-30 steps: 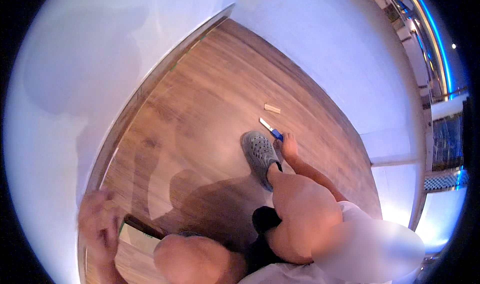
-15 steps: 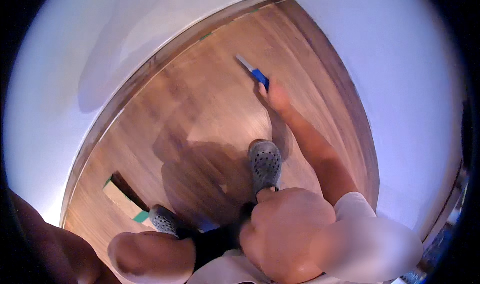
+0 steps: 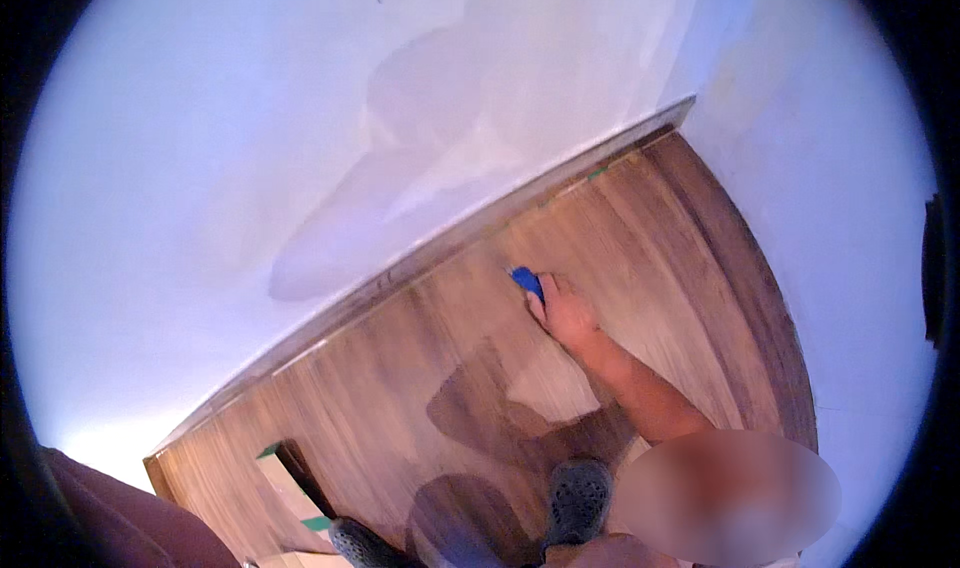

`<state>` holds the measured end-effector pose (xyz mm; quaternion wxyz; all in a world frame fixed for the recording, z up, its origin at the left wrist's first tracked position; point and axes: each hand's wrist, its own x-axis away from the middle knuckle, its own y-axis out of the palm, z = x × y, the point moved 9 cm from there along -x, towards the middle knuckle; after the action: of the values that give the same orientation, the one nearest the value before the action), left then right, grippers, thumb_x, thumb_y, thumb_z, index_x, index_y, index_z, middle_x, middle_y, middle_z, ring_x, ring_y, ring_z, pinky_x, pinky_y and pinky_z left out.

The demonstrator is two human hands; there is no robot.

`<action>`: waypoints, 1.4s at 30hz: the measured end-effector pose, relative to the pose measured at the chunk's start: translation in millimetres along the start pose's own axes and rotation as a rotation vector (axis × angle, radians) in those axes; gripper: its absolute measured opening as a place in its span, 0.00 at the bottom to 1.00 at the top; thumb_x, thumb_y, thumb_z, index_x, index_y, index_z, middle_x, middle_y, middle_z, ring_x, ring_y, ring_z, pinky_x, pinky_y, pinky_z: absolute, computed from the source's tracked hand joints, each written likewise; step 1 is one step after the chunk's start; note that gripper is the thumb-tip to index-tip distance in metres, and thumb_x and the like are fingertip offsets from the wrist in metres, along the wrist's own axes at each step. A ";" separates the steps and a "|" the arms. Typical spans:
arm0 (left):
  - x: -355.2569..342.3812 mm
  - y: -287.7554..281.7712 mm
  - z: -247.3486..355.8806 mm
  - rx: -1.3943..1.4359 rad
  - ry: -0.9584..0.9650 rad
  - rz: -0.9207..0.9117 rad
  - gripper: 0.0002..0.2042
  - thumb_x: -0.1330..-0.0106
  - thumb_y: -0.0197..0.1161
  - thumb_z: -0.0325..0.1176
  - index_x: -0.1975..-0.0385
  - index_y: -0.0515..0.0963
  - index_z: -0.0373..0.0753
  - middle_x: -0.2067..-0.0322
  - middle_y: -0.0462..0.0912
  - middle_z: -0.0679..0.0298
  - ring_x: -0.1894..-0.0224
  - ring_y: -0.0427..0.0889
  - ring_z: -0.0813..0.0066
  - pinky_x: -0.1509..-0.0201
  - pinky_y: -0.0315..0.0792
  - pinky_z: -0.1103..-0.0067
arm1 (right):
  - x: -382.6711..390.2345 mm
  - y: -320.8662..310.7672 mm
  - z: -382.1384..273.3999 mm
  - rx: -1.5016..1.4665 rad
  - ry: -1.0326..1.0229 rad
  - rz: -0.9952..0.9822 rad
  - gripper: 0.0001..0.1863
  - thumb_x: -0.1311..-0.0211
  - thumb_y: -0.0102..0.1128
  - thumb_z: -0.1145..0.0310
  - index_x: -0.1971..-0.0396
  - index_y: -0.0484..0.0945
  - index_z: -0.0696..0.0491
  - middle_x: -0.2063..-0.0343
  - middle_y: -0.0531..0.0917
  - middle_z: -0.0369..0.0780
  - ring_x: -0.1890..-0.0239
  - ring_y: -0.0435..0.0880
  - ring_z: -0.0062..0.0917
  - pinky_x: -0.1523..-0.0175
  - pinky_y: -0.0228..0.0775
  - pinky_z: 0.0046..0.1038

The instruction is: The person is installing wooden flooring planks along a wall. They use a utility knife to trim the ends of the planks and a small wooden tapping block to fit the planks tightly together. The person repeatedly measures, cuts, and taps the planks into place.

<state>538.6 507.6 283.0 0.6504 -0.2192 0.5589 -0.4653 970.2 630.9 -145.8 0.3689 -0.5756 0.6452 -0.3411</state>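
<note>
Blue, stubby tool handle (image 3: 527, 282) sat in the bare right hand (image 3: 567, 310), which was curled round it, over the brown, streaky wooden floor (image 3: 400, 358)

The blue tool (image 3: 528, 283) looks like smooth plastic, with a low sheen. The floor (image 3: 370, 388) is wood or a wood-look laminate, streaked with grain and faintly satin where light falls. The skirting board (image 3: 640, 140) has a similar brown, woody face. The wall (image 3: 250, 168) reads as smooth, matt paint. The perforated grey shoe (image 3: 580, 493) seems matt rubber or foam; the pale strip (image 3: 291, 490) looks dull, its material unclear.
</note>
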 end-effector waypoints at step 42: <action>-35.6 399.5 94.7 0.892 -0.405 -0.720 0.15 0.24 0.60 0.41 0.59 0.83 0.34 0.69 0.84 0.65 0.68 0.82 0.77 0.64 0.77 0.77 | 109.4 -74.5 27.7 0.176 0.292 0.282 0.21 0.38 0.68 0.59 0.51 0.80 0.56 0.55 0.82 0.50 0.51 0.80 0.47 0.44 0.73 0.46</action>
<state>772.7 703.7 6.3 0.5749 -0.1851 0.0659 -0.7943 1023.7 513.9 -104.2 0.3642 -0.3898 0.7335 -0.4211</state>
